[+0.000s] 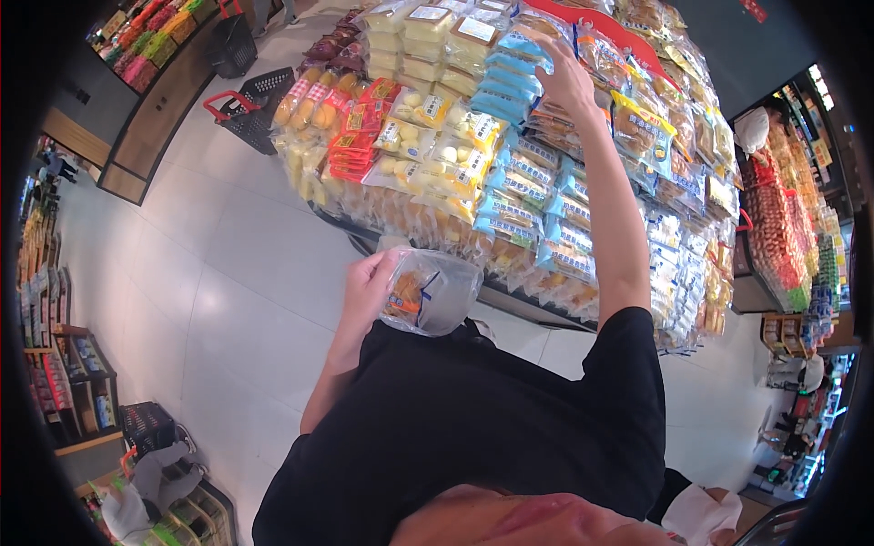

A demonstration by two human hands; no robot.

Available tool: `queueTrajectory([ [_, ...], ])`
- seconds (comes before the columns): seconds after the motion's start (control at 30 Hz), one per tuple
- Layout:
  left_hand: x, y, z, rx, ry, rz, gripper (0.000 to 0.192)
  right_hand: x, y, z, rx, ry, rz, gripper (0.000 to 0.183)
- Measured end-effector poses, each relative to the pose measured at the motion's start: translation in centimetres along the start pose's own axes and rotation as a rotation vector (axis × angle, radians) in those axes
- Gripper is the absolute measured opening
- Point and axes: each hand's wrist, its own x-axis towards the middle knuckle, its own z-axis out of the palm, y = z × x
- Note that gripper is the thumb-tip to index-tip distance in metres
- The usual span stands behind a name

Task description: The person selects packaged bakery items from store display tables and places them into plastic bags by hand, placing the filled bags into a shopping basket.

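My left hand [372, 276] grips the rim of a clear plastic bag [450, 286] in front of my body. Inside it lies a wrapped bread [407, 293] with an orange label. My right hand [568, 76] is stretched out over the bakery display, fingers apart, at the stack of blue-wrapped breads [506, 85]. Its fingertips are over the top packs, and whether they touch is unclear. Wrapped breads in brown-and-clear packs [556, 126] lie below the right wrist. Nearer to me are rows of blue-and-clear bread packs [522, 177].
Left on the display are yellow-and-white cake packs [444, 136], red packs [362, 130] and boxed cakes [471, 34]. A yellow bread bag [645, 130] lies right of my forearm. Black shopping baskets [259, 102] stand on the tiled floor [239, 239]. Other people are farther off.
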Motion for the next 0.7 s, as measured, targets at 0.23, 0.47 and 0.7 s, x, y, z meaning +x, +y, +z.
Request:
queueTrajectory([
  [0.23, 0.4, -0.6, -0.7, -0.001, -0.019, 0.013, 0.032, 0.7, -0.1, -0.1, -0.109, -0.046, 0.046, 0.039],
  [0.47, 1.7, -0.8, -0.7, 0.016, -0.044, -0.033, 0.031, 0.3, 3.3, 1.1, -0.210, 0.495, -0.215, 0.019],
  [0.7, 3.0, -0.2, -0.6, -0.046, 0.003, -0.099, 0.030, -13.3, -8.5, -9.5, 0.842, 0.402, 0.111, 0.022],
])
